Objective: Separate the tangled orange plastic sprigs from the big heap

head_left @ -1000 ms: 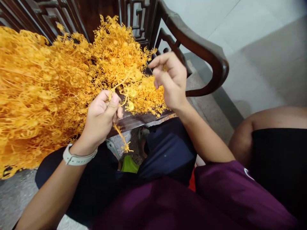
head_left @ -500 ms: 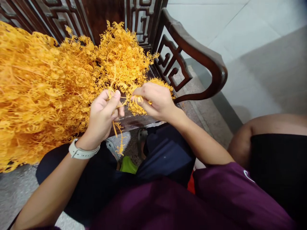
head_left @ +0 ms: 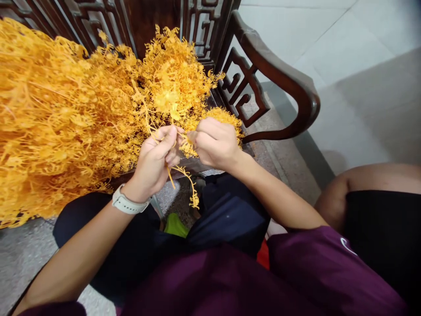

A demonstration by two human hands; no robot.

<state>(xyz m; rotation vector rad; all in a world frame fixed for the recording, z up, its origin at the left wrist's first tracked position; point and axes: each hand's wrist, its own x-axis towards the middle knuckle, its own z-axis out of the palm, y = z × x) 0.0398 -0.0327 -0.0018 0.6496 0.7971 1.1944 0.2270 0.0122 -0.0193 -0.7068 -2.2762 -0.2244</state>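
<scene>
My left hand point(head_left: 156, 156), with a pale watch point(head_left: 129, 202) at its wrist, pinches a thin yellow-orange artificial foliage stem point(head_left: 170, 177) between thumb and fingers. A small curly sprig point(head_left: 194, 193) dangles below that hand. Close to its right, my right hand point(head_left: 217, 142) is closed, its fingertips gripping the other side of the yellow strand; what lies inside its fist is hidden. Behind both hands, a large heap of yellow-orange artificial foliage point(head_left: 66, 118) covers much of the bench, and a smaller clump point(head_left: 177, 74) stands against the backrest.
The dark carved wooden bench has a curved armrest point(head_left: 279, 59) at the right and a lattice backrest point(head_left: 149, 26). Something bright green point(head_left: 176, 225) lies on the floor between my legs. Another person's bare knee point(head_left: 332, 193) is close by on the right.
My left hand has moved right, closer to my right hand, carrying the stem. The dangling sprig has swung right. My right hand has closed more tightly, and the view has shifted slightly.
</scene>
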